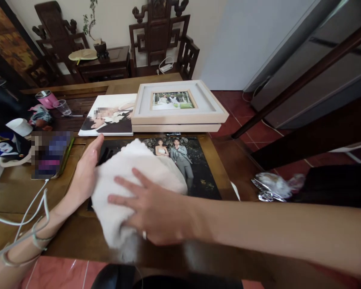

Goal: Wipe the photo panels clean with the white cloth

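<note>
My right hand [156, 208] lies flat on a white cloth [144, 160], its fingers stretched out and spread. The cloth is bunched over a large dark photo panel [203, 172], covering much of its left and middle. On the panel's visible part, two people in wedding clothes stand against dark foliage. At the left edge of the panel rests my left hand [86, 170], fingers extended, beside the cloth. Whether its hidden fingertips grip the edge does not show.
Behind the panel lie stacked light-wood picture frames [180, 119] and a white-edged photo print [108, 120]. A phone [52, 156] with a white cable stands at left, near a pink mug [48, 99] and a clear plastic cup [63, 107]. Plastic wrapping [272, 184] lies at right.
</note>
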`<act>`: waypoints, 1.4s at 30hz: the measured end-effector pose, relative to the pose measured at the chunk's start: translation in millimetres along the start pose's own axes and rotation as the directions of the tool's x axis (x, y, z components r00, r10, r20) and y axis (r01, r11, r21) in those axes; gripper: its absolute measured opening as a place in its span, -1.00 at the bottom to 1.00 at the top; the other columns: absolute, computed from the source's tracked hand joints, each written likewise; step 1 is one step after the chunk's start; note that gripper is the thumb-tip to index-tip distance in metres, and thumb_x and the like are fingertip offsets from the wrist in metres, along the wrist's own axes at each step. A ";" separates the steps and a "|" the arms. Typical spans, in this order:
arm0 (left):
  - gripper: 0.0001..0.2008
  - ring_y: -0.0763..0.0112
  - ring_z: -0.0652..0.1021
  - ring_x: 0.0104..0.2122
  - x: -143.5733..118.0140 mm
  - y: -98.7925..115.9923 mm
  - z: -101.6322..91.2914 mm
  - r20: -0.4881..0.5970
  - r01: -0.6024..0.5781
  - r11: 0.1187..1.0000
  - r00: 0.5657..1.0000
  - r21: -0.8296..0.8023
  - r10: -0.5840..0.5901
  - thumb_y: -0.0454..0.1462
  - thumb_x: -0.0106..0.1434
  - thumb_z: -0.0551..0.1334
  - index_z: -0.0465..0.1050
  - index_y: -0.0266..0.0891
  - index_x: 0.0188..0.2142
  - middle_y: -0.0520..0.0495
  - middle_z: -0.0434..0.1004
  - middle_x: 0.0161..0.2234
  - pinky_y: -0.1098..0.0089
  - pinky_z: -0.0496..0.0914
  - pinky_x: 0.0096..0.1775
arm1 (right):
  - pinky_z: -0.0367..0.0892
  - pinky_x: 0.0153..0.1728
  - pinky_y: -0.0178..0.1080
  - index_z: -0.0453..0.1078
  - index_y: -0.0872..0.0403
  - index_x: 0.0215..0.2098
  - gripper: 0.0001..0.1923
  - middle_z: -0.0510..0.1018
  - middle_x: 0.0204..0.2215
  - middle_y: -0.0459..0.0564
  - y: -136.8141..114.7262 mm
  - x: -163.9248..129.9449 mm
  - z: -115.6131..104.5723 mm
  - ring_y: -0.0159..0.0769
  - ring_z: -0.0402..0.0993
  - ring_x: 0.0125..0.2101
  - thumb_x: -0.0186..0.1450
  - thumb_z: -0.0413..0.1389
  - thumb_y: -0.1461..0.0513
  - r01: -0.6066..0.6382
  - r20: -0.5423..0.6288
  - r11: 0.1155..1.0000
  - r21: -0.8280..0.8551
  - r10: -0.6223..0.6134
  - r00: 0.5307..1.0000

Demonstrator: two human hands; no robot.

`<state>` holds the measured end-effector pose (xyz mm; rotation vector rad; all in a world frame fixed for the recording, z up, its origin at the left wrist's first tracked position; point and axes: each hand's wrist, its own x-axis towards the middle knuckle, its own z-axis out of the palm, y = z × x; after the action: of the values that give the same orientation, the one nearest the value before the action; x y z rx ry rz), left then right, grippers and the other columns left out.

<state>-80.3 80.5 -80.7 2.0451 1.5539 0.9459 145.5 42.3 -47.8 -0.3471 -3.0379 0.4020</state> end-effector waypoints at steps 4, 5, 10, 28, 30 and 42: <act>-0.46 0.18 0.23 0.30 0.1 3.8 2.0 0.003 -0.040 0.998 0.999 0.044 0.040 -0.01 0.44 -0.13 0.23 -0.21 0.25 -0.10 0.21 0.31 0.09 0.10 0.32 | -0.23 0.23 0.40 0.44 -0.05 0.07 -0.63 0.26 0.29 0.06 -19.0 -21.5 1.6 0.18 -0.13 0.34 0.29 0.09 0.19 0.018 0.039 0.992 0.128 -0.023 0.999; -0.47 0.17 0.25 0.29 -0.4 5.6 3.0 0.036 -0.075 0.991 0.997 0.109 0.072 -0.01 0.43 -0.09 0.26 -0.22 0.23 -0.12 0.21 0.31 0.08 0.11 0.31 | -0.23 0.23 0.39 0.42 -0.02 0.09 -0.61 0.27 0.28 0.08 -19.6 -26.8 1.3 0.17 -0.11 0.33 0.29 0.09 0.18 -0.019 0.032 0.987 0.160 0.014 0.999; -0.50 0.17 0.29 0.27 -3.8 5.3 7.7 0.186 -0.221 0.932 0.967 0.289 0.171 -0.10 0.43 -0.03 0.26 -0.32 0.23 -0.22 0.21 0.30 0.09 0.17 0.28 | -0.18 0.25 0.33 0.42 0.11 0.05 -0.63 0.34 0.23 0.17 3.0 -42.0 -3.6 0.12 -0.06 0.33 0.28 0.04 0.30 -0.302 -0.026 0.919 0.252 0.319 0.948; -0.57 0.13 0.32 0.24 -4.6 1.8 5.4 0.257 -0.295 0.909 0.941 0.294 0.222 -0.20 0.44 -0.06 0.32 -0.37 0.15 -0.28 0.28 0.24 0.07 0.25 0.24 | 0.24 -0.02 -0.14 0.43 0.10 -0.01 -0.58 0.56 -0.03 0.12 72.5 60.4 -41.1 -0.04 0.43 -0.04 0.41 -0.14 0.05 -0.337 -0.320 0.752 0.567 0.577 0.751; -0.53 0.13 0.25 0.29 -5.5 -0.5 5.5 0.249 -0.294 0.908 0.943 0.298 0.223 -0.19 0.44 -0.06 0.26 -0.43 0.20 -0.32 0.21 0.28 0.07 0.18 0.28 | 0.24 -0.04 -0.14 0.42 0.10 -0.06 -0.62 0.57 -0.07 0.11 71.8 43.4 -43.3 -0.05 0.43 -0.08 0.42 -0.13 0.09 -0.359 -0.317 0.748 0.558 0.592 0.741; -0.49 0.22 0.18 0.32 -3.7 5.6 7.7 0.243 -0.225 0.930 0.957 0.291 0.156 -0.14 0.44 -0.06 0.23 -0.45 0.23 -0.26 0.17 0.32 0.14 0.08 0.31 | 0.37 -0.11 0.01 0.45 0.13 -0.18 -0.73 0.58 -0.30 0.13 50.3 -63.3 -22.4 0.01 0.51 -0.14 0.34 -0.09 0.32 -0.641 -0.127 0.752 0.152 0.658 0.742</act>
<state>-71.5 76.0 -83.3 2.4667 1.4840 0.5358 219.8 80.7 -41.2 -1.3761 -2.6124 0.5115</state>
